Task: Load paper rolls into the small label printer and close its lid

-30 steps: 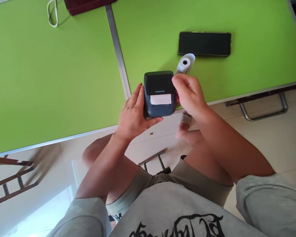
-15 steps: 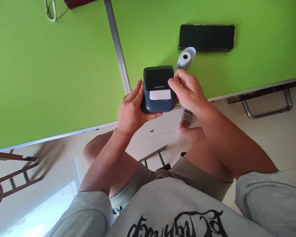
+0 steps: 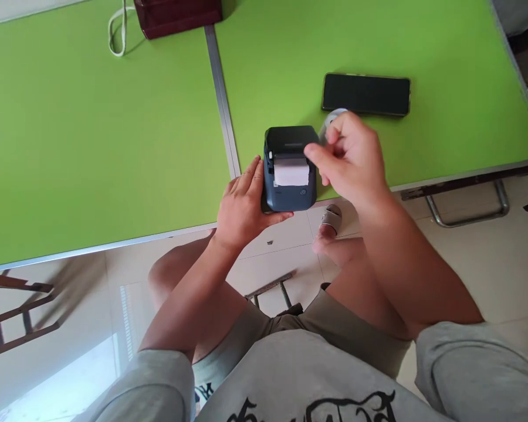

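Note:
A small dark-blue label printer (image 3: 288, 200) rests at the front edge of the green table, its black lid tilted up. White paper (image 3: 291, 173) shows in the gap under the lid. My left hand (image 3: 244, 202) is wrapped round the printer's left side, with the thumb along its front. My right hand (image 3: 349, 155) is raised at the printer's upper right, fingers curled and thumb stretched towards the lid's edge; whether it touches the lid is hard to make out. Behind it a white paper roll (image 3: 332, 117) is mostly hidden.
A black phone (image 3: 366, 94) lies beyond my right hand. At the back stands a dark red box (image 3: 180, 16) with a white cord loop (image 3: 118, 36) beside it. A metal strip (image 3: 222, 99) divides the table. A stool (image 3: 17, 322) is at the lower left.
The printer's lid has swung up, uncovering the paper beneath it. My right hand has moved up and right, off the printer's side. My left hand keeps its hold.

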A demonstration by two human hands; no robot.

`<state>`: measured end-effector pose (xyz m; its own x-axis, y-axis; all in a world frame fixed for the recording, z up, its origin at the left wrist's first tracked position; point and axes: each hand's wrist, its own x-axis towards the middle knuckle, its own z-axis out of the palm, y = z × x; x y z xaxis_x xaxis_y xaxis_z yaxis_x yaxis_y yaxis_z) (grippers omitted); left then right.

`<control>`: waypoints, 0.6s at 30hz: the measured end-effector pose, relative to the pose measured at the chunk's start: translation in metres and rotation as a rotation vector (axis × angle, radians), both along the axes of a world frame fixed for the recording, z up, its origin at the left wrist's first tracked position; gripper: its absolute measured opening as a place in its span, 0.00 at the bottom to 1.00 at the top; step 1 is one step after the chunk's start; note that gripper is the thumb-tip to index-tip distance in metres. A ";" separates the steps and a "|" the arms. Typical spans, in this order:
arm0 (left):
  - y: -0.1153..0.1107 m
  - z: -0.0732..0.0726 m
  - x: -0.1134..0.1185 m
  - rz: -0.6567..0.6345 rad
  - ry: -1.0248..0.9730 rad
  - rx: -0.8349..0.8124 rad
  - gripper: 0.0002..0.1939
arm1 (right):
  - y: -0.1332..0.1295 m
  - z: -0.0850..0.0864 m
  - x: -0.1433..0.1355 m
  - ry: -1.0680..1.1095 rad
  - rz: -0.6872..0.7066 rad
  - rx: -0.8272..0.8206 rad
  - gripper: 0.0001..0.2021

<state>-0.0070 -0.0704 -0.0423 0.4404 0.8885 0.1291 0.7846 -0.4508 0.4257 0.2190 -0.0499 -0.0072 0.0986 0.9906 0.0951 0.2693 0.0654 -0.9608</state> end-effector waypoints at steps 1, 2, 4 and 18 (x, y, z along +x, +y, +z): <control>-0.001 0.001 0.001 -0.004 0.005 -0.001 0.59 | 0.001 0.006 -0.001 0.006 -0.028 0.022 0.20; -0.001 0.001 0.001 -0.009 0.009 0.000 0.59 | 0.002 0.011 -0.002 0.001 -0.049 0.042 0.19; -0.002 0.002 0.002 -0.015 0.014 0.007 0.57 | 0.004 0.020 -0.003 -0.056 -0.063 0.077 0.18; -0.006 0.006 0.003 -0.042 0.052 0.020 0.57 | 0.025 0.023 -0.012 -0.776 0.222 0.018 0.13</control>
